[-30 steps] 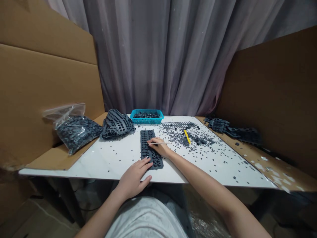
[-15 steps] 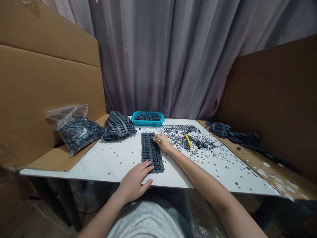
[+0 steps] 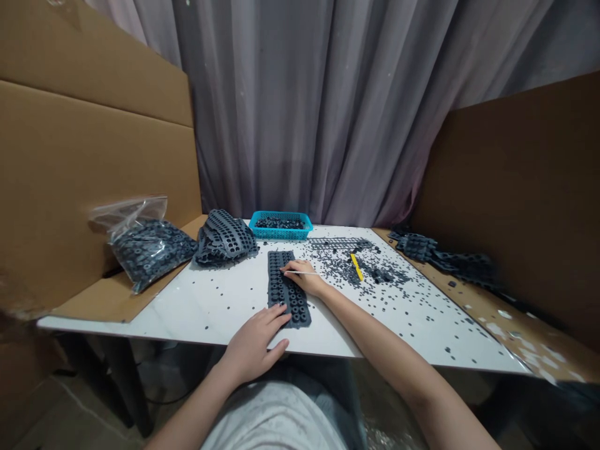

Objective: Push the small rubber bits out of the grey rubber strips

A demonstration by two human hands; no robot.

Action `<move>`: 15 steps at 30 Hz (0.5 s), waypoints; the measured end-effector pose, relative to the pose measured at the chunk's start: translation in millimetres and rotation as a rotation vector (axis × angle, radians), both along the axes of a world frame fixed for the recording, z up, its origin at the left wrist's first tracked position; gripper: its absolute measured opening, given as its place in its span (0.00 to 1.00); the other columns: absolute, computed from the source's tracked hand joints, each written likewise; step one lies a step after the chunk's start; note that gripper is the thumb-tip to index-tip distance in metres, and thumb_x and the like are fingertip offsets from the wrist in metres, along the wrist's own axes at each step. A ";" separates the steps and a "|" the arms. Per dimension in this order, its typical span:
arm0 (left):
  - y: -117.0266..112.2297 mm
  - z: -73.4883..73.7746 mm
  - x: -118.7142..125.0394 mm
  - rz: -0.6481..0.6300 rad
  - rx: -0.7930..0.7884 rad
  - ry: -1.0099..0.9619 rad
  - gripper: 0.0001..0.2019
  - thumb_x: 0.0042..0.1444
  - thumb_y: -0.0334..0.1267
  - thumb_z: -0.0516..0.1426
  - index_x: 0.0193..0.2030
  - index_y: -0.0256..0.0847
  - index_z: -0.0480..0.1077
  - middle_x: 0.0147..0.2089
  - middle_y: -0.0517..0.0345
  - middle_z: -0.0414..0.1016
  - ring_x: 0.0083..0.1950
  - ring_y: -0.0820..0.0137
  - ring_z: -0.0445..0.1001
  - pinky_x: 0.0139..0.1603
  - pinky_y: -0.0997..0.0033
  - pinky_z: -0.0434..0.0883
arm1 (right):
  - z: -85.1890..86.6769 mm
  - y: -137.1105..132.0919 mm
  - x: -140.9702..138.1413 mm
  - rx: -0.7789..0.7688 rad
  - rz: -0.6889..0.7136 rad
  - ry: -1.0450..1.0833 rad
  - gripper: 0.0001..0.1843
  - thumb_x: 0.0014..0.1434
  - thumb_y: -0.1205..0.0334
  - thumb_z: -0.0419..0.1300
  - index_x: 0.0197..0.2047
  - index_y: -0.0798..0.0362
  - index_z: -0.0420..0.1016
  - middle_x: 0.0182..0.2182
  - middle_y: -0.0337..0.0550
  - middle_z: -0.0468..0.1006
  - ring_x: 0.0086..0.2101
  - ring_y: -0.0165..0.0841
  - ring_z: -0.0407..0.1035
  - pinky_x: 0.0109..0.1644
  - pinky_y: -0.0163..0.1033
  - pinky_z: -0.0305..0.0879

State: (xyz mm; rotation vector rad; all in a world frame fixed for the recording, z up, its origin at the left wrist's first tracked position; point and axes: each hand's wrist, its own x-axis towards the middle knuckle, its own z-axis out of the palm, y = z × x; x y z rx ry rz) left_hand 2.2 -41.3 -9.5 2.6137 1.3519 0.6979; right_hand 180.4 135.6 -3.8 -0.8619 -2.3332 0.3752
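A dark rubber sheet with rows of ring-shaped parts lies lengthwise on the white table, in front of me. My left hand rests with fingers spread, its fingertips on the sheet's near left part. Pinched in my right hand is a thin white stick. The stick's tip end is at the sheet's middle, partly hidden by the fingers. Small dark bits lie scattered to the right of that hand, with a yellow tool among them.
A blue basket of dark pieces stands at the back. Punched dark sheets are piled left of it, beside a clear zip bag of rings. More dark strips lie at right. Cardboard walls flank the table.
My right hand with the white stick has moved slightly toward me and left along the sheet. My left hand stays in place.
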 end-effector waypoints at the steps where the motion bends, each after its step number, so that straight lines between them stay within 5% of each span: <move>1: 0.0 0.0 0.0 0.002 -0.004 0.005 0.21 0.61 0.42 0.51 0.61 0.45 0.61 0.65 0.55 0.59 0.64 0.62 0.59 0.64 0.55 0.59 | 1.6 0.4 -0.1 0.010 0.000 -0.011 0.07 0.60 0.63 0.58 0.41 0.50 0.74 0.41 0.42 0.79 0.44 0.36 0.70 0.51 0.44 0.59; 15: 0.2 -0.5 -0.3 0.000 0.002 -0.001 0.22 0.60 0.41 0.52 0.61 0.45 0.61 0.65 0.55 0.60 0.64 0.61 0.59 0.64 0.55 0.59 | -3.4 1.1 1.0 -0.068 0.121 0.135 0.06 0.59 0.62 0.57 0.38 0.52 0.74 0.41 0.46 0.80 0.43 0.36 0.72 0.49 0.44 0.65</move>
